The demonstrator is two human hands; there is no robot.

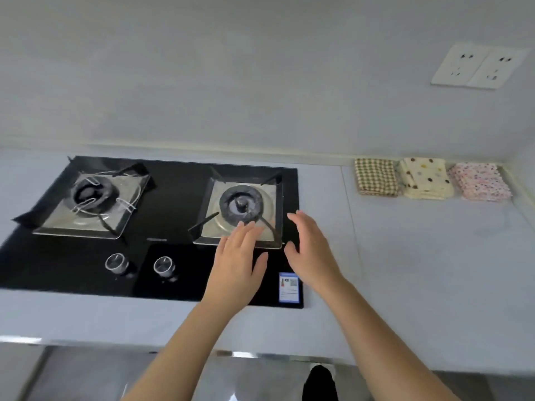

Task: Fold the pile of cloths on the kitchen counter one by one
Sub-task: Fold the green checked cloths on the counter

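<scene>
The pale grey worktop (419,270) carries a black gas hob (173,198). Over the hob's near right part are the left hand (237,261) and right hand (309,253), each grip spread and holding nothing. Well apart, at the far right against the wall, lie the checked cloth (375,176), dotted cloth (425,178) and pink floral cloth (479,182), folded side by side. Above them is a double socket (479,65).

My bare left hand (235,266), my bare right hand (311,254), both forearms (185,342) bare to the frame's edge, black shape (320,383) below, perhaps my shoe, too blurred to tell
</scene>
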